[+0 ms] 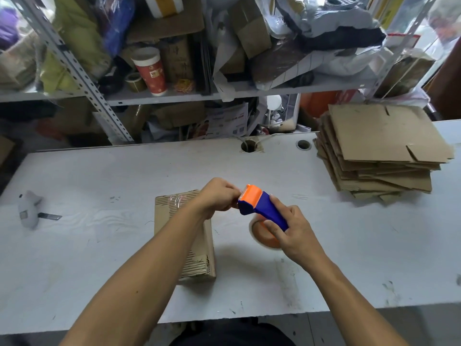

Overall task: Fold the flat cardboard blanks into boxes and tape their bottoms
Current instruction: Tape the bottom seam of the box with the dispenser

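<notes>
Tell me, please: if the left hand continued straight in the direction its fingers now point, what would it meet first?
The left hand points right, at the orange head of the tape dispenser, which the right hand holds. It would likely meet that head almost at once; the fingertips look already there.

Box (185, 236) partly behind left forearm (159, 245)

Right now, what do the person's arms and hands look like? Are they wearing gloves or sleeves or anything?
No gloves and no sleeves in view: both forearms are bare all the way to the bottom of the picture. The left hand and the right hand show no rings, watch or bracelet. Near the bottom edge there is dark clothing, too little of it to say more.
</notes>
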